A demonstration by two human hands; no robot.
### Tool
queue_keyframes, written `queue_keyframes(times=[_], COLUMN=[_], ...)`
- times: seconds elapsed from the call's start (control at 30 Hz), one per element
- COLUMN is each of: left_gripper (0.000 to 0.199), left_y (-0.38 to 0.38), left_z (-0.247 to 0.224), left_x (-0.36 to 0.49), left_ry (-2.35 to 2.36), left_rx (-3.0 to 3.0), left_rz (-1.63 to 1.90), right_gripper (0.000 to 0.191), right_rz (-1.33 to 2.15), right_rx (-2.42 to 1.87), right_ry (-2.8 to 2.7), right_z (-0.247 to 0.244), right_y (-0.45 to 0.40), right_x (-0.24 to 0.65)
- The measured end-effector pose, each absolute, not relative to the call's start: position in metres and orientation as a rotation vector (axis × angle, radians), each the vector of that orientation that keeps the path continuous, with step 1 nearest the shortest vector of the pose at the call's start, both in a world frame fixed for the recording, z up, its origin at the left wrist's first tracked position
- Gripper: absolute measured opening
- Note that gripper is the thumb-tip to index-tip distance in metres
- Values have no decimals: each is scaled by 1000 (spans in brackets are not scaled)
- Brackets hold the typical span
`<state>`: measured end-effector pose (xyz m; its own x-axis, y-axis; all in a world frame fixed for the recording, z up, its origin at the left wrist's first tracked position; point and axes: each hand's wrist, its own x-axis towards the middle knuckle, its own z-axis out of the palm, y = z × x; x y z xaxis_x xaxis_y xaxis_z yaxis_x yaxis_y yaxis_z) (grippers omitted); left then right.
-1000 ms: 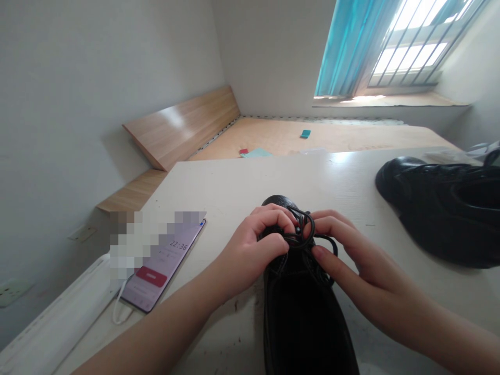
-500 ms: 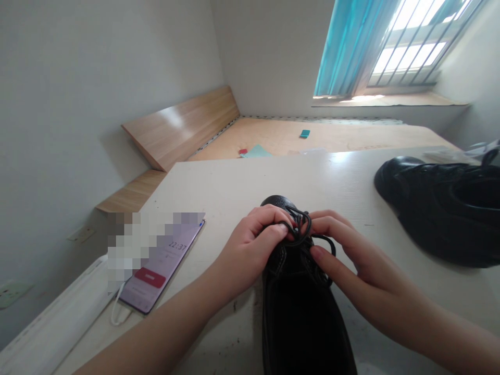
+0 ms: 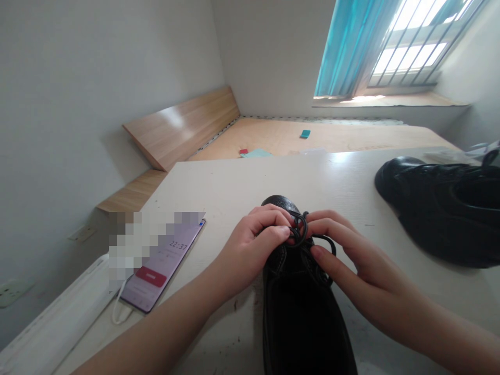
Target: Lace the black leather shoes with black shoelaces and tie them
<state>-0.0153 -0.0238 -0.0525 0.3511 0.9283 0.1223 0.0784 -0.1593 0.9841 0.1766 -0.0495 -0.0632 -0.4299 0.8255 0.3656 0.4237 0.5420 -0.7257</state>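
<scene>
A black leather shoe (image 3: 308, 323) stands on the white table, its toe pointing away from me and its opening near me. Black shoelaces (image 3: 300, 232) form loops over the front of the shoe. My left hand (image 3: 260, 237) is closed, with thumb and forefinger pinching a lace at the left side of the loops. From the right, my right hand (image 3: 347, 250) curls its fingers in at the laces, the thumb beside a loop hanging on the shoe's right side. The fingertips of the right hand are partly hidden behind the laces.
Another black shoe (image 3: 441, 213) lies at the right of the white table (image 3: 219, 187). A lit phone (image 3: 164, 271) with a white cable (image 3: 117, 307) is at the left. Behind the table is a bed surface (image 3: 351, 136) with small coloured items.
My left thumb and fingertips have shifted slightly right, and the lace loop between the hands looks a little smaller. The shoe and my right hand stay nearly in place.
</scene>
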Motion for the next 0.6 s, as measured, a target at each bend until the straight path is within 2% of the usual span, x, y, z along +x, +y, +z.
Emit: queue_keyframes(times=[0.1,0.6], left_gripper=[9,20], left_y=[-23,-25], left_z=[-52,-57], left_x=[-15,-10], left_ry=[933,1024], left_rx=[1524,1526], left_rz=[991,1020], right_gripper=[11,16], right_rz=[702,667], right_rx=[-1012,-992], right_ry=[-2055,-2055], right_z=[-64,-65], right_y=[-50,-50], right_x=[178,178])
